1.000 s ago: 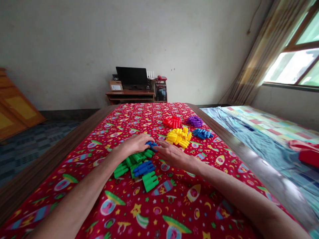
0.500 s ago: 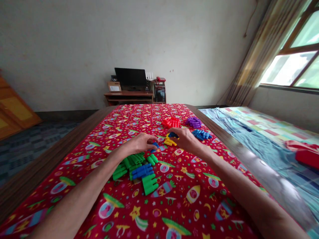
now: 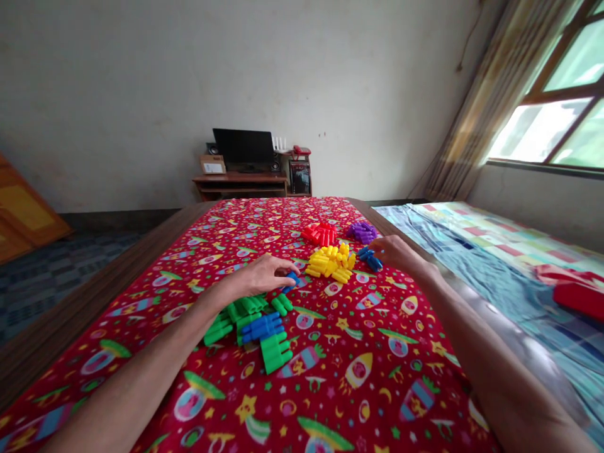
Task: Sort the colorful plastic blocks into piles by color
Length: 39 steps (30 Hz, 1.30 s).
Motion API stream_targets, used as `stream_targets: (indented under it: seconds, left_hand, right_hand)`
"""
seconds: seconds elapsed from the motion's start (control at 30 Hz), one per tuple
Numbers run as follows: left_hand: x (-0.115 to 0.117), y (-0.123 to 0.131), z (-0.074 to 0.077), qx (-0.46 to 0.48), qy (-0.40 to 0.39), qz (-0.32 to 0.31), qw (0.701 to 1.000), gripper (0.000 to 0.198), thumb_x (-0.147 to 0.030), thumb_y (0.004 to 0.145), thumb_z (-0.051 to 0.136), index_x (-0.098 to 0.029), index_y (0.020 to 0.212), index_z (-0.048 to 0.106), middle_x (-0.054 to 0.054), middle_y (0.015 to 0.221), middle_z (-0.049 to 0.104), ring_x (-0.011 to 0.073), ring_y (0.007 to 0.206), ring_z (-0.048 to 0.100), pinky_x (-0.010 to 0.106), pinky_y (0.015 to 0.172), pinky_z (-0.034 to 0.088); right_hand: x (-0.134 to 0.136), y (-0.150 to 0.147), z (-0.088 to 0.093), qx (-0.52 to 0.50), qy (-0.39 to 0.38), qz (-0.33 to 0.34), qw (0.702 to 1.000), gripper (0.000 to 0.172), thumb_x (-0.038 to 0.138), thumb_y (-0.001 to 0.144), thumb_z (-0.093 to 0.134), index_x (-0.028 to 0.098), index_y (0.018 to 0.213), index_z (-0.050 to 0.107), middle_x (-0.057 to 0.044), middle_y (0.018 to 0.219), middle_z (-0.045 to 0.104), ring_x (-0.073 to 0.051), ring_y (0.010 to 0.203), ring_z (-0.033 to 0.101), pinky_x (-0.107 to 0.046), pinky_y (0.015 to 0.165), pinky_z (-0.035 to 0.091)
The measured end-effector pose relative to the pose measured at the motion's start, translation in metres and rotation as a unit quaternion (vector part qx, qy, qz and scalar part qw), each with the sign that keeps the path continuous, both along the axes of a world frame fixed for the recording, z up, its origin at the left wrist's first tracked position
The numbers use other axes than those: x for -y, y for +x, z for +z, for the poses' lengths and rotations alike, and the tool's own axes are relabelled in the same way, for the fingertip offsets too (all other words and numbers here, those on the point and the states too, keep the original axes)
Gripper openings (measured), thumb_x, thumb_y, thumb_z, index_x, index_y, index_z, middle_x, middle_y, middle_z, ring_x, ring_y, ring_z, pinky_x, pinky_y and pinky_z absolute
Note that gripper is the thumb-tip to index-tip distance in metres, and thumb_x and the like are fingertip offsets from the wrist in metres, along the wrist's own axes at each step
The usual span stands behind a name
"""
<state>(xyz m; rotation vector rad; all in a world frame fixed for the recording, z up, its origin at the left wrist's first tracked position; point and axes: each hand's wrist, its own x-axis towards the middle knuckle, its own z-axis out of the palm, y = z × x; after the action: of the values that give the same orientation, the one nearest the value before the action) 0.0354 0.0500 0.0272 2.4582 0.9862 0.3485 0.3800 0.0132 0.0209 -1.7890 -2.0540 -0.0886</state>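
My left hand (image 3: 267, 275) is closed on a small blue block (image 3: 291, 281), just above the green blocks (image 3: 276, 352). More blue pieces (image 3: 264, 327) lie on that green pile. At the right, my right hand (image 3: 394, 251) is over the blue pile (image 3: 369, 258), its fingertips at the pieces; whether it grips one is hidden. Between the hands is a pile of yellow blocks (image 3: 330, 261). Red blocks (image 3: 319, 234) and purple blocks (image 3: 362, 231) lie farther back.
A red patterned cloth (image 3: 340, 390) covers the table. Beyond it stands a desk (image 3: 240, 178) with a monitor (image 3: 243, 148). To the right is a bed (image 3: 472, 251) with a red item (image 3: 578, 302); an orange cabinet (image 3: 28, 214) is at the left.
My right hand has moved right, from over the yellow blocks to the blue pile, and the yellow pile is now uncovered. My left hand still holds its blue block. The view has shifted slightly.
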Motion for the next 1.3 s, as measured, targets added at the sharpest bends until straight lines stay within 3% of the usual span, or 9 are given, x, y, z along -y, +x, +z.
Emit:
stream_targets:
  seconds: [0.13, 0.27, 0.37, 0.53, 0.63, 0.77, 1.03, 1.17, 1.3]
  left_hand:
    - [0.005, 0.012, -0.002, 0.088, -0.068, 0.010, 0.994, 0.042, -0.043, 0.071, 0.067, -0.021, 0.107, 0.070, 0.003, 0.107, 0.075, 0.0236, 0.095, 0.070, 0.030, 0.083, 0.054]
    - [0.015, 0.031, -0.011, 0.218, -0.129, 0.029, 0.967, 0.055, -0.052, 0.063, 0.075, -0.018, 0.106, 0.065, 0.007, 0.104, 0.075, 0.0259, 0.097, 0.070, 0.035, 0.085, 0.055]
    - [0.025, 0.041, -0.016, 0.255, -0.124, 0.057, 0.957, 0.056, -0.055, 0.064, 0.075, -0.018, 0.102, 0.057, 0.008, 0.091, 0.076, 0.0264, 0.086, 0.073, 0.036, 0.075, 0.057]
    - [0.032, 0.041, -0.014, 0.196, -0.041, 0.091, 0.976, 0.046, -0.045, 0.070, 0.071, -0.021, 0.106, 0.056, 0.003, 0.080, 0.076, 0.0242, 0.076, 0.073, 0.032, 0.067, 0.057]
    - [0.031, 0.034, -0.001, 0.108, 0.032, 0.086, 0.990, 0.028, -0.037, 0.075, 0.065, -0.022, 0.099, 0.064, 0.002, 0.082, 0.076, 0.0225, 0.079, 0.073, 0.030, 0.070, 0.055]
    - [0.024, 0.014, 0.021, 0.030, 0.079, 0.098, 0.992, 0.030, -0.040, 0.082, 0.054, -0.022, 0.099, 0.070, 0.003, 0.089, 0.076, 0.0222, 0.083, 0.072, 0.029, 0.073, 0.054]
    - [0.009, -0.038, 0.032, -0.183, -0.020, 0.043, 0.982, 0.057, -0.033, 0.070, 0.064, -0.019, 0.125, 0.061, 0.005, 0.096, 0.075, 0.0223, 0.083, 0.070, 0.027, 0.070, 0.053]
    - [0.023, -0.030, 0.030, -0.235, -0.026, 0.012, 0.972, 0.044, -0.027, 0.071, 0.066, -0.024, 0.115, 0.065, 0.000, 0.092, 0.075, 0.0187, 0.082, 0.069, 0.023, 0.069, 0.051]
    - [0.049, -0.033, 0.022, -0.258, 0.011, -0.021, 0.966, 0.036, -0.024, 0.071, 0.069, -0.025, 0.107, 0.067, 0.002, 0.107, 0.071, 0.0213, 0.099, 0.066, 0.026, 0.084, 0.050]
  right_hand:
    - [0.012, -0.026, 0.017, 0.037, 0.016, 0.000, 0.999, 0.024, 0.015, 0.088, 0.049, 0.016, 0.083, 0.072, -0.004, 0.068, 0.066, -0.011, 0.057, 0.052, -0.023, 0.055, 0.031]
    - [0.032, -0.076, 0.022, -0.045, -0.008, 0.231, 0.972, 0.029, 0.029, 0.097, 0.044, 0.014, 0.090, 0.069, -0.001, 0.068, 0.063, -0.008, 0.056, 0.048, -0.021, 0.055, 0.030]
    - [0.040, -0.107, 0.015, -0.086, -0.029, 0.287, 0.954, 0.023, 0.031, 0.095, 0.051, 0.014, 0.097, 0.068, 0.000, 0.070, 0.063, -0.007, 0.056, 0.048, -0.020, 0.054, 0.030]
    - [0.031, -0.092, 0.018, -0.020, -0.021, 0.167, 0.985, 0.021, 0.028, 0.091, 0.055, 0.013, 0.085, 0.069, -0.001, 0.065, 0.061, -0.008, 0.055, 0.046, -0.022, 0.055, 0.027]
    - [0.020, -0.054, 0.024, 0.018, -0.024, -0.038, 0.999, 0.033, 0.035, 0.092, 0.049, 0.013, 0.081, 0.071, -0.006, 0.070, 0.065, -0.013, 0.061, 0.054, -0.024, 0.057, 0.031]
    - [0.012, -0.018, 0.016, 0.061, -0.090, -0.238, 0.965, 0.043, 0.045, 0.092, 0.044, 0.014, 0.095, 0.073, -0.014, 0.088, 0.070, -0.023, 0.083, 0.065, -0.028, 0.067, 0.042]
    - [0.012, -0.021, 0.011, 0.103, -0.104, -0.260, 0.955, 0.055, 0.051, 0.095, 0.038, 0.008, 0.112, 0.068, -0.024, 0.106, 0.067, -0.032, 0.101, 0.063, -0.037, 0.079, 0.046]
    - [0.016, -0.031, 0.022, 0.105, -0.091, -0.234, 0.962, 0.054, 0.048, 0.096, 0.034, 0.010, 0.099, 0.072, -0.021, 0.097, 0.069, -0.029, 0.089, 0.066, -0.032, 0.068, 0.044]
    - [0.022, -0.052, 0.028, 0.115, -0.071, -0.180, 0.974, 0.049, 0.043, 0.096, 0.034, 0.015, 0.090, 0.074, -0.015, 0.087, 0.070, -0.023, 0.077, 0.065, -0.028, 0.060, 0.037]
